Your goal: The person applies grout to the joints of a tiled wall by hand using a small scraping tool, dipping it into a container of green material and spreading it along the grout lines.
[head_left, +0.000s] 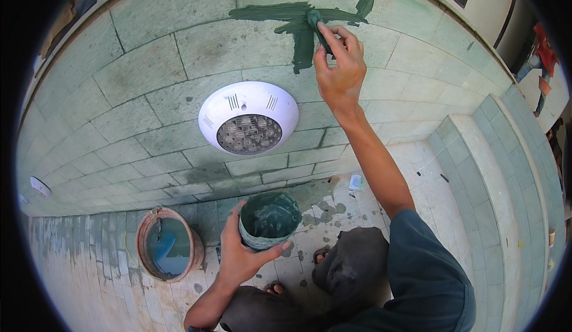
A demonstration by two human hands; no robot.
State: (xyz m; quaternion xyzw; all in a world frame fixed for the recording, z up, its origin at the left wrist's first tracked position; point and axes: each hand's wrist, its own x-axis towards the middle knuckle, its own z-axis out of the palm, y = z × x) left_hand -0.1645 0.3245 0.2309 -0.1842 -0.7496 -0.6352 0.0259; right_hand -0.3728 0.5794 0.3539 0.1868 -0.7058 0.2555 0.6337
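Note:
High on the tiled wall [155, 58], my right hand [341, 70] grips a small tool [315, 22] coated in dark green paste and holds it against a joint, amid thick dark green smears [262, 11] on the pale green tiles. My left hand [244, 251] holds a round tub [269, 216] of dark green paste below. Between my hands, a white round light fitting [247, 97] with a dark grille sits on the wall.
A bucket [193, 251] of bluish water with something blue inside stands at left. A small packet [356, 182] lies on the spotted floor [310, 213]. Tiled steps [494, 195] rise at right; a person in red [545, 46] is beyond. A second light fitting [40, 186] is far left.

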